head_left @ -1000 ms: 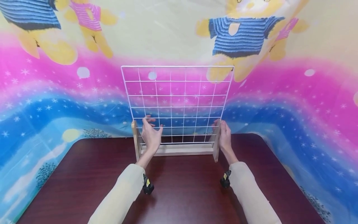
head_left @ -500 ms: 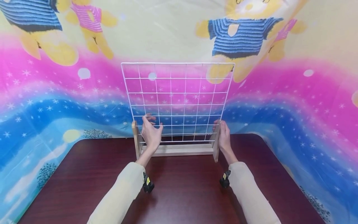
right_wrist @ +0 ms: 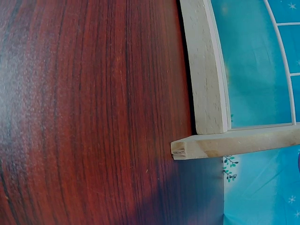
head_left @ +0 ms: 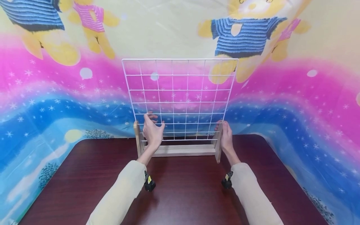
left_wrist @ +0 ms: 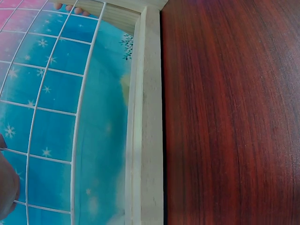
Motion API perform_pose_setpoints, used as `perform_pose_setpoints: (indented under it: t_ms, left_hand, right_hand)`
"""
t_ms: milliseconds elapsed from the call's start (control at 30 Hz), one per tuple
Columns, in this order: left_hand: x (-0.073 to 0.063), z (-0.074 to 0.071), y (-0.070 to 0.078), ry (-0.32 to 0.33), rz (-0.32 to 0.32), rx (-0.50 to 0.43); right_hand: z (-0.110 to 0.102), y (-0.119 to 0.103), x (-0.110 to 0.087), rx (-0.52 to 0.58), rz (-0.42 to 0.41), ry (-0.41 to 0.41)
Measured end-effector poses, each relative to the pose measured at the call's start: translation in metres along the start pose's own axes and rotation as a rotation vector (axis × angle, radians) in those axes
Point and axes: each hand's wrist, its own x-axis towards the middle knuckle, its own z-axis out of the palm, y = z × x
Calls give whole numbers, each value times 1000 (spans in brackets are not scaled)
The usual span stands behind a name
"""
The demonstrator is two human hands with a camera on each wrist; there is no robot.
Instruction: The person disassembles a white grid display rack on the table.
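Note:
A white wire grid panel [head_left: 172, 102] stands upright between the two side posts of a pale wooden stand [head_left: 185, 150]. My left hand [head_left: 152, 132] holds the grid low on its left side, thumb in front and fingers reaching through the mesh. On the far side, my right hand [head_left: 226, 137] grips the right wooden post [head_left: 217, 147] near its top, fingers wrapped behind. In the left wrist view, the grid's bottom wire [left_wrist: 77, 112] runs apart from the wooden base bar [left_wrist: 151, 112], leaving a gap. The right wrist view shows the post's foot [right_wrist: 180, 149] on the table.
The stand rests toward the back of a dark red wood-grain table [head_left: 180, 187]. Behind and beside the table hangs a printed cloth [head_left: 281, 109] with bears and snowflakes. Black wrist cameras [head_left: 149, 182] hang below both sleeves.
The grid has risen slightly between the posts, and its gap above the base bar has widened. My left hand has moved up a little with it; the right hand stays at the post.

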Motion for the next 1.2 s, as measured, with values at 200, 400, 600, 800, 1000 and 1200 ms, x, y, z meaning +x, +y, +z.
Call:
perform_pose_setpoints:
  t_ms: [200,400,600,800,1000,1200]
  left_hand:
    - [2,1,0,10,19,6]
    - [4,0,3,6,19,-11]
    - [5,-1,5,17,12,-7]
    - [7,-2,6,12,5,-13]
    - [10,-3,8,6,16,-17]
    - [12,-3,12,-1,34,-29]
  right_hand:
    - [-1,-1,0,12,-8,0]
    - [-2,-3,-2,-29,22,11]
    - [-2,-6,-3,-30,45,-9]
    - [-2,-5,-2,-38,30,-12]
    - [-3,-4,-1,-39,40,-21]
    - [-3,-5,-1,-35,39,-22]
